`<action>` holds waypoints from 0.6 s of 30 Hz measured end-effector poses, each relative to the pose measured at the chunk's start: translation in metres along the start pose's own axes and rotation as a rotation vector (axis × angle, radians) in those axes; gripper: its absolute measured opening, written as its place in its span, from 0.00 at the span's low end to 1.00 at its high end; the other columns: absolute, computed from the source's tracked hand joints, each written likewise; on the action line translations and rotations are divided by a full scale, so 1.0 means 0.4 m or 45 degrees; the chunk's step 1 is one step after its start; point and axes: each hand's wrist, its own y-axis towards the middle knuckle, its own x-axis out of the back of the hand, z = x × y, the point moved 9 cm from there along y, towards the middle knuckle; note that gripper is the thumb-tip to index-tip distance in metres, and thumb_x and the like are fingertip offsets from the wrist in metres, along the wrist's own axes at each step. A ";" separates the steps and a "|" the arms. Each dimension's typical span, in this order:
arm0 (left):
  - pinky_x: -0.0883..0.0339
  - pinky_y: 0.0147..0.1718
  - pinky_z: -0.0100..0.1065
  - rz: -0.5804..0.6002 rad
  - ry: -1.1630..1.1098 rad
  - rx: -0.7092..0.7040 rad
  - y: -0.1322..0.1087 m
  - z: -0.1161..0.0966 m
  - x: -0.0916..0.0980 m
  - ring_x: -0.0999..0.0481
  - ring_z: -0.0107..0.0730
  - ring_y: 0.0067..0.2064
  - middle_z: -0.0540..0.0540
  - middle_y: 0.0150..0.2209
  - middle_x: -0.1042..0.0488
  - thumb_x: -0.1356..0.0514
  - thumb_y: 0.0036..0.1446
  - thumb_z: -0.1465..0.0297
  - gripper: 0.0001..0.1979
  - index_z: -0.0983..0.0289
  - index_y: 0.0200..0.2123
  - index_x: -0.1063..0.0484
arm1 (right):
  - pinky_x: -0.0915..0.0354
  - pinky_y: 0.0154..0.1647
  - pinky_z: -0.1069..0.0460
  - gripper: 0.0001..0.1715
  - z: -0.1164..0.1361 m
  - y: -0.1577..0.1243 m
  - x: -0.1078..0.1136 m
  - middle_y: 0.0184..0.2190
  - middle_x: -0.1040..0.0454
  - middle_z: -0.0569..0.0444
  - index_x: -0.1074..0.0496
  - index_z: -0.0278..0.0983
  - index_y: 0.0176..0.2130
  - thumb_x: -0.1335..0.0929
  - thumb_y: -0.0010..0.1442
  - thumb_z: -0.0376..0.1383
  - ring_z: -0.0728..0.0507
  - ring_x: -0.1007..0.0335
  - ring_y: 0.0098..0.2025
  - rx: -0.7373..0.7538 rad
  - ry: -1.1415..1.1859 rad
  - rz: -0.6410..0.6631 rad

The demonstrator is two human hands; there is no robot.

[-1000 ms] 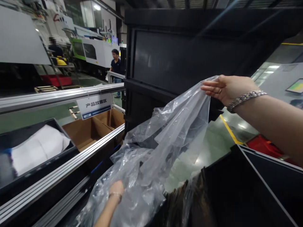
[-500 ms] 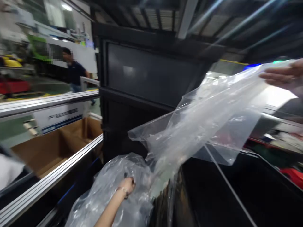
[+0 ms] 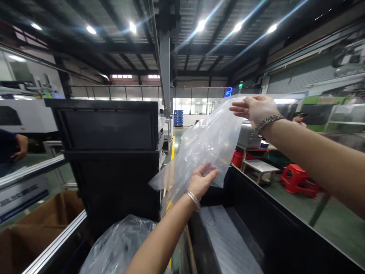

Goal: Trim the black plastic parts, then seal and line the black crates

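My right hand (image 3: 258, 110) is raised and pinches the top edge of a clear plastic sheet (image 3: 211, 137), which hangs down and to the left from it. Lower down, my left hand (image 3: 202, 180) lies against the near side of the sheet, thumb and fingers apart. Beneath the hands is a deep black bin (image 3: 273, 213), with a grey, streaky flat surface (image 3: 228, 239) inside it. Crumpled clear plastic (image 3: 122, 243) bulges up at the lower left, beside my left forearm.
Stacked black crates (image 3: 111, 129) stand ahead on the left. A metal rail (image 3: 59, 239) runs past a cardboard box (image 3: 54, 213). Red stools (image 3: 298, 179) and a low metal table (image 3: 261, 166) are to the right. Another person's arm (image 3: 21, 146) shows at left; someone else (image 3: 299, 118) is far right.
My view has swung right and up. My left hand has left the crumpled plastic and risen to the hanging sheet. The right hand still holds the sheet's upper end.
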 end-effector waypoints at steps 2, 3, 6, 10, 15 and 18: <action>0.37 0.29 0.28 -0.014 0.006 -0.113 -0.011 -0.036 -0.064 0.31 0.23 0.24 0.50 0.20 0.26 0.30 0.39 0.65 0.11 0.65 0.26 0.23 | 0.30 0.23 0.57 0.14 0.012 -0.016 0.063 0.25 0.26 0.55 0.41 0.36 0.31 0.43 0.69 0.26 0.50 0.26 0.25 -0.052 0.043 -0.037; 0.38 0.26 0.28 -0.020 0.020 -0.143 -0.023 -0.053 -0.090 0.34 0.22 0.21 0.49 0.17 0.29 0.30 0.38 0.61 0.13 0.65 0.22 0.24 | 0.30 0.23 0.58 0.14 0.014 -0.022 0.100 0.25 0.26 0.55 0.41 0.36 0.30 0.43 0.69 0.26 0.51 0.26 0.25 -0.076 0.064 -0.049; 0.46 0.20 0.26 -0.078 0.090 -0.193 -0.074 -0.090 -0.153 0.40 0.18 0.17 0.46 0.12 0.36 0.27 0.26 0.54 0.22 0.65 0.14 0.30 | 0.31 0.23 0.59 0.15 0.000 -0.026 0.218 0.24 0.27 0.56 0.40 0.35 0.30 0.43 0.69 0.25 0.51 0.26 0.23 -0.130 0.126 -0.048; 0.51 0.17 0.27 -0.050 0.177 -0.193 -0.129 -0.097 -0.249 0.44 0.18 0.14 0.46 0.09 0.41 0.32 0.30 0.44 0.30 0.65 0.09 0.36 | 0.30 0.24 0.59 0.18 -0.061 -0.019 0.351 0.23 0.27 0.54 0.40 0.34 0.27 0.43 0.68 0.23 0.51 0.26 0.23 -0.235 0.190 -0.004; 0.39 0.22 0.29 0.102 0.208 -0.070 -0.151 -0.082 -0.354 0.30 0.26 0.21 0.55 0.22 0.25 0.31 0.30 0.45 0.31 0.68 0.26 0.23 | 0.31 0.22 0.60 0.20 -0.102 -0.015 0.452 0.20 0.28 0.55 0.39 0.33 0.25 0.43 0.67 0.22 0.52 0.28 0.20 -0.305 0.242 -0.035; 0.40 0.21 0.29 0.072 0.332 -0.114 -0.147 -0.094 -0.384 0.33 0.24 0.20 0.53 0.20 0.27 0.30 0.28 0.46 0.30 0.68 0.23 0.25 | 0.30 0.23 0.59 0.19 -0.092 -0.011 0.496 0.19 0.28 0.55 0.38 0.34 0.25 0.41 0.66 0.21 0.51 0.28 0.20 -0.285 0.283 -0.057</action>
